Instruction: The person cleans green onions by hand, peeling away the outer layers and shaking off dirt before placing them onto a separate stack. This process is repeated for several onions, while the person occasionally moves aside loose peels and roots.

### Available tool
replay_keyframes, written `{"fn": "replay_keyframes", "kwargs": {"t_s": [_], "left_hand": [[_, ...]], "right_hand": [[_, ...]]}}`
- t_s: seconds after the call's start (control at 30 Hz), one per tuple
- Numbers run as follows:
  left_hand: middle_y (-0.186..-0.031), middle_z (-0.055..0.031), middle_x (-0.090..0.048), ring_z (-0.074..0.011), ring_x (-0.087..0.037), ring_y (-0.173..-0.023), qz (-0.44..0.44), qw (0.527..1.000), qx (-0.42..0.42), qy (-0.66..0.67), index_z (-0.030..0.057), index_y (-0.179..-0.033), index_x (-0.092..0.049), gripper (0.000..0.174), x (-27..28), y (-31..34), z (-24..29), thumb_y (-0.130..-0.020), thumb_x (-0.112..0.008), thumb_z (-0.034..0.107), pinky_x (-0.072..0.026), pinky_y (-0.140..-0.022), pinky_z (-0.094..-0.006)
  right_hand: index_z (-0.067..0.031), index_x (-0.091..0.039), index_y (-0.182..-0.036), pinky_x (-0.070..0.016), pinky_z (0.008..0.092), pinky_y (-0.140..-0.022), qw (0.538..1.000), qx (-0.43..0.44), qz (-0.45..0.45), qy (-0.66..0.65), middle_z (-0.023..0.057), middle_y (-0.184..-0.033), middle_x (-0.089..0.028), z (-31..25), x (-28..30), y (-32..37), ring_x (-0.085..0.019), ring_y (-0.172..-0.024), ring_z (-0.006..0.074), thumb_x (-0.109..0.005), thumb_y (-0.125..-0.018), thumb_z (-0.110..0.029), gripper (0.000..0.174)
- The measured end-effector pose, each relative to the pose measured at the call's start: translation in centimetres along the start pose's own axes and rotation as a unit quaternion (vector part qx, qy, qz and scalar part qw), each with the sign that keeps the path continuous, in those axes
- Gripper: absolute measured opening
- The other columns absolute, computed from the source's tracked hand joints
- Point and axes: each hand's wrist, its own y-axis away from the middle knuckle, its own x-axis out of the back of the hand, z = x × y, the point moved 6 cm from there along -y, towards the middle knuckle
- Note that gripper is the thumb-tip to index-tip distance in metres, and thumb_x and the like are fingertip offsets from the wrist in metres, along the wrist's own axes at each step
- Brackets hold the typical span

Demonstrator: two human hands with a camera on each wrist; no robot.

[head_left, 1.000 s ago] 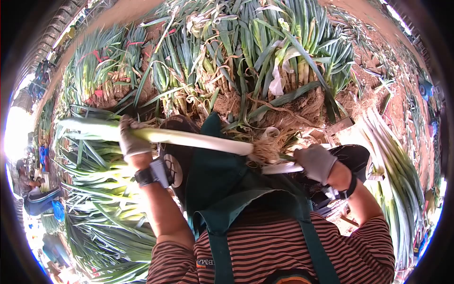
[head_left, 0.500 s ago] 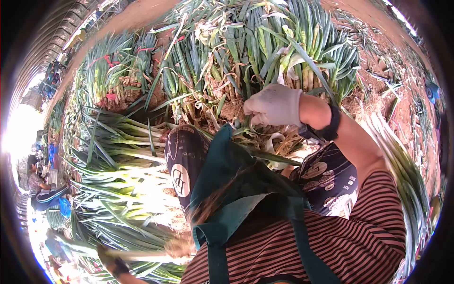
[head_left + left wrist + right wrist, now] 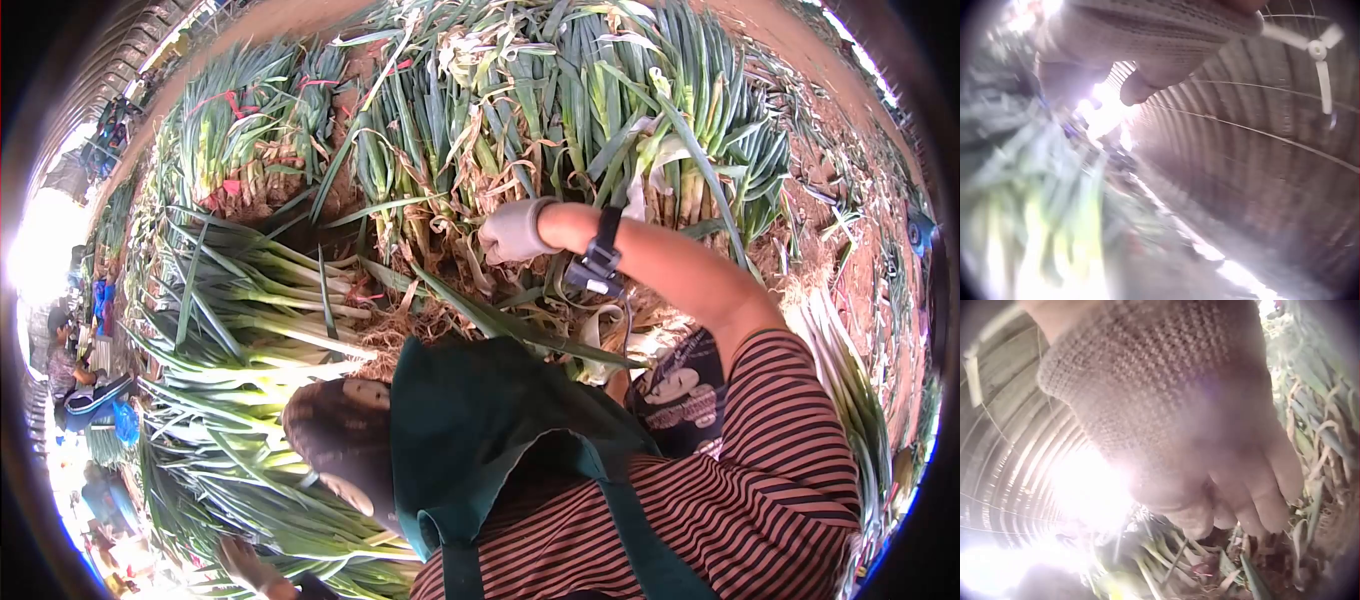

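Note:
My right hand [image 3: 515, 232], in a light work glove, reaches forward to the root ends of the standing leeks [image 3: 490, 150]. In the right wrist view the gloved fingers [image 3: 1260, 500] bend loosely downward, with no stalk showing between them. My left hand [image 3: 245, 565], also gloved, is low at the left edge, beside the leaves of the pile of lying leeks [image 3: 250, 400]. The left wrist view shows the left glove [image 3: 1141, 37] blurred, fingers loosely bent and no leek in them.
A dark green apron [image 3: 480, 420] and a knee [image 3: 340, 440] are close below. Red-tied leeks [image 3: 240, 140] stand at the back left. Cleaned leeks [image 3: 840, 370] lie at the right. A long loose leaf [image 3: 520, 325] crosses before the lap. Another person [image 3: 75, 370] sits far left.
The left hand carried a leek from over the lap to the lower-left pile and let it go. The right hand left the lap and moved forward and left to the standing leeks.

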Motion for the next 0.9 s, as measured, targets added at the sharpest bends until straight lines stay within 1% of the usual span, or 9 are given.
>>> {"fn": "replay_keyframes", "kwargs": {"t_s": [0.13, 0.17, 0.3, 0.43, 0.6, 0.7, 0.73, 0.8, 0.9], "left_hand": [[-0.114, -0.0130, -0.061, -0.0214, -0.060, -0.107, -0.259, 0.909, -0.323, -0.043, -0.0023, -0.121, -0.058, 0.028, -27.2, 12.0, 16.8, -0.096, -0.052, 0.010, -0.0504, -0.090, -0.0316], [-0.111, -0.0112, -0.064, -0.0192, -0.061, -0.101, -0.336, 0.916, -0.201, 0.088, -0.0021, -0.116, -0.061, 0.026, -32.0, 15.5, 19.2, -0.094, -0.054, 0.010, -0.0500, -0.091, -0.0314], [-0.106, -0.0094, -0.066, -0.0160, -0.062, -0.096, -0.554, 0.804, -0.121, 0.178, -0.0021, -0.114, -0.059, 0.026, -42.2, 24.4, 20.4, -0.091, -0.060, 0.011, -0.0490, -0.090, -0.0310], [-0.100, -0.0113, -0.065, -0.0145, -0.062, -0.087, -0.602, 0.788, 0.102, 0.078, -0.0059, -0.110, -0.058, 0.025, -43.9, 24.2, 16.4, -0.087, -0.065, 0.000, -0.0498, -0.078, -0.0262], [-0.096, -0.0107, -0.066, -0.0131, -0.061, -0.087, -0.586, 0.798, 0.127, 0.056, -0.0069, -0.110, -0.058, 0.025, -44.3, 23.2, 16.8, -0.087, -0.064, 0.002, -0.0484, -0.078, -0.0244], [-0.097, -0.0111, -0.067, -0.0134, -0.061, -0.087, -0.596, 0.791, 0.131, 0.049, -0.0066, -0.110, -0.058, 0.024, -43.8, 22.9, 16.8, -0.088, -0.063, 0.002, -0.0485, -0.080, -0.0250], [-0.097, -0.0109, -0.067, -0.0132, -0.062, -0.087, -0.598, 0.790, 0.120, 0.068, -0.0064, -0.110, -0.058, 0.023, -43.7, 22.9, 17.0, -0.088, -0.063, 0.002, -0.0486, -0.080, -0.0251], [-0.097, -0.0104, -0.067, -0.0129, -0.062, -0.087, -0.605, 0.784, 0.097, 0.101, -0.0059, -0.110, -0.058, 0.022, -43.7, 22.8, 17.0, -0.089, -0.062, 0.002, -0.0487, -0.080, -0.0252], [-0.097, -0.0091, -0.067, -0.0130, -0.062, -0.086, -0.593, 0.799, 0.046, 0.086, -0.0051, -0.109, -0.059, 0.021, -43.8, 22.7, 16.8, -0.090, -0.062, 0.003, -0.0490, -0.081, -0.0254]], "right_hand": [[-0.0052, -0.071, -0.099, -0.0501, 0.0440, -0.083, 0.996, -0.061, 0.014, -0.069, 0.0182, -0.096, -0.069, 3.9, -6.2, -7.1, -0.066, -0.091, 0.0347, -0.058, -0.084, -0.030, 0.032], [-0.0031, -0.072, -0.097, -0.0504, 0.0441, -0.084, 0.990, -0.075, -0.019, -0.117, 0.0191, -0.095, -0.069, 4.0, -7.9, -8.6, -0.066, -0.092, 0.0348, -0.059, -0.083, -0.027, 0.031], [-0.0050, -0.072, -0.095, -0.0518, 0.0423, -0.078, 0.972, -0.112, 0.084, -0.188, 0.0175, -0.090, -0.070, 5.8, -15.7, -16.9, -0.067, -0.085, 0.0345, -0.056, -0.085, -0.025, 0.028], [-0.0062, -0.074, -0.093, -0.0547, 0.0398, -0.071, 0.944, -0.312, -0.012, -0.111, 0.0162, -0.095, -0.071, 7.5, -21.6, -23.3, -0.069, -0.086, 0.0324, -0.058, -0.087, -0.021, 0.022], [-0.0071, -0.074, -0.095, -0.0545, 0.0396, -0.072, 0.930, -0.349, 0.028, -0.107, 0.0175, -0.099, -0.071, 7.9, -19.6, -25.0, -0.069, -0.091, 0.0343, -0.064, -0.082, -0.026, 0.025], [0.0002, -0.070, -0.095, -0.0521, 0.0379, -0.080, 0.890, -0.259, -0.020, -0.374, 0.0194, -0.094, -0.070, 8.5, -16.6, -22.6, -0.067, -0.087, 0.0301, -0.072, -0.070, -0.039, 0.047], [0.0024, -0.069, -0.096, -0.0490, 0.0353, -0.080, 0.837, -0.252, 0.053, -0.483, 0.0178, -0.087, -0.068, 8.7, -16.2, -21.0, -0.063, -0.077, 0.0285, -0.071, -0.072, -0.041, 0.049], [0.0006, -0.069, -0.098, -0.0424, 0.0365, -0.089, 0.799, -0.129, 0.070, -0.583, 0.0194, -0.087, -0.068, 9.2, -14.9, -17.3, -0.062, -0.092, 0.0267, -0.064, -0.083, -0.040, 0.044], [0.0020, -0.065, -0.097, -0.0447, 0.0350, -0.079, 0.830, -0.076, 0.127, -0.539, 0.0137, -0.082, -0.066, 5.9, -8.6, -8.6, -0.061, -0.083, 0.0183, -0.064, -0.083, -0.033, 0.038]]}}
